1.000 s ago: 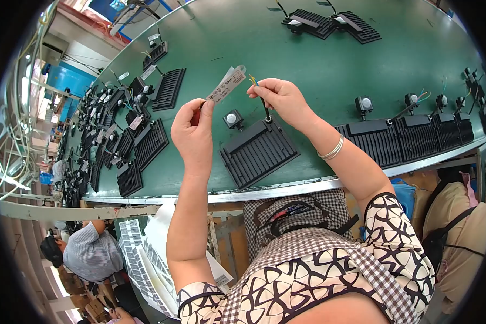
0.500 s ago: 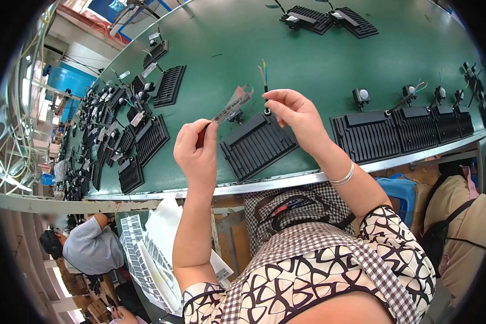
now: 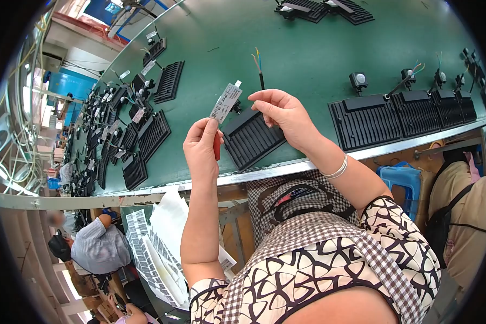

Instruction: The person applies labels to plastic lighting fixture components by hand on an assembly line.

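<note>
Your left hand is raised over the near edge of the green table, thumb and forefinger pinched on the lower end of a narrow white label that stands up at a slant, its printed face toward you; something red shows against the palm, too hidden to tell what it is. Your right hand is just to the right of the label, thumb and forefinger closed on a black cable that rises past the fingertips and ends in bare coloured wires. The label's upper end is near the cable but apart from it. Below both hands lies a black ribbed lamp housing on the table, close to the metal edge, and the cable seems to run down to it behind your fingers. To your right a row of similar housings sits side by side along the table edge, each with a small sensor head and wires behind it. More housings are scattered away to the far left. Under the table edge, at lower left, sheets of labels lie stacked, and another person in a striped shirt is bent beside them.
</note>
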A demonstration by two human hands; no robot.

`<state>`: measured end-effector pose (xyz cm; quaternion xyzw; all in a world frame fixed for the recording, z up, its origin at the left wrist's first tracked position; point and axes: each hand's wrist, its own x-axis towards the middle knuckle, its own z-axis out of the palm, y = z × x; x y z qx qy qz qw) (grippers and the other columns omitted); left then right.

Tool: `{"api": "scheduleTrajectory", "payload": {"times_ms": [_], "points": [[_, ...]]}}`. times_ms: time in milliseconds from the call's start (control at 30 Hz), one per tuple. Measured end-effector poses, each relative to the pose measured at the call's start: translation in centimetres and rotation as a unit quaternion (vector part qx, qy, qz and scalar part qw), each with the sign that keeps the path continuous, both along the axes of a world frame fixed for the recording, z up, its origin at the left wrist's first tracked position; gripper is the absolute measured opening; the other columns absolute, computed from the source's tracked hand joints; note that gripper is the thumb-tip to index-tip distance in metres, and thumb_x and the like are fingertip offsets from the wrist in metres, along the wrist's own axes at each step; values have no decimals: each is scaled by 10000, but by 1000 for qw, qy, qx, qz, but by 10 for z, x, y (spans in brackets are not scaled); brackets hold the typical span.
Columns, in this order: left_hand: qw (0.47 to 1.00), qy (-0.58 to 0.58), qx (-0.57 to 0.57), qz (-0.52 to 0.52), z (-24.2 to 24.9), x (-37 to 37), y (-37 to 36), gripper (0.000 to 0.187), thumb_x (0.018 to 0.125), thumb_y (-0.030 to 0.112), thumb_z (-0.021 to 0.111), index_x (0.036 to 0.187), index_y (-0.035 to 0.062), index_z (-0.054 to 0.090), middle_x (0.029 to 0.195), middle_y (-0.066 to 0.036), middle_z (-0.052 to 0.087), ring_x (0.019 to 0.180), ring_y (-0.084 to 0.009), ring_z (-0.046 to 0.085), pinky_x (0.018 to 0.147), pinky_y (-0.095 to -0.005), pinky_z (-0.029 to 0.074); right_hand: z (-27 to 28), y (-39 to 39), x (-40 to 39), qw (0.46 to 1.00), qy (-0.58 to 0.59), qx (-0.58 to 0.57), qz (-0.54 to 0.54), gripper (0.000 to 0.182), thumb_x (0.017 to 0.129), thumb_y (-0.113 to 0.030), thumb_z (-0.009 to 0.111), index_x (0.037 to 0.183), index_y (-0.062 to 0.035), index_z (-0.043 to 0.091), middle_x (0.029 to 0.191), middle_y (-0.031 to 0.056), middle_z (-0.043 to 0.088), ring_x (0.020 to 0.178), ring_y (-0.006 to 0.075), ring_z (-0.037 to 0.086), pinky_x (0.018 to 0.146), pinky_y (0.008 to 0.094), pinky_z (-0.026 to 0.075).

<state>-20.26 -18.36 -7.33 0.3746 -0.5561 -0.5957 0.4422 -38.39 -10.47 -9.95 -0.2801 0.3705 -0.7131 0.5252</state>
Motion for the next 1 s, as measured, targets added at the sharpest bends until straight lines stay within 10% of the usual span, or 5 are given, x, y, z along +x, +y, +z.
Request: {"api": "scheduleTrajectory", "payload": {"times_ms": [300,500,1000], "points": [[981,-69,-170,61,12,-8,-15,135,930,152,682,981,27,679,756,25,606,643,-21,519,555,-151,371,-18,-51,-60,870,380,10,-312,274,949,-246,614,1121,-45,685,961,22,663,724,74,529,676,234,458],[981,-49,-177,66,20,-17,-25,143,923,157,692,983,27,681,753,24,605,650,-29,527,565,-155,388,17,-80,-96,968,230,12,95,280,969,-230,579,1136,-37,696,898,28,681,734,83,548,681,241,476],[976,-90,-192,48,12,-17,-43,141,925,147,689,991,23,682,767,24,599,674,-32,527,590,-162,399,16,-78,-66,974,214,20,69,178,866,-149,720,957,2,747,770,41,690,650,66,530,585,216,463]]}}
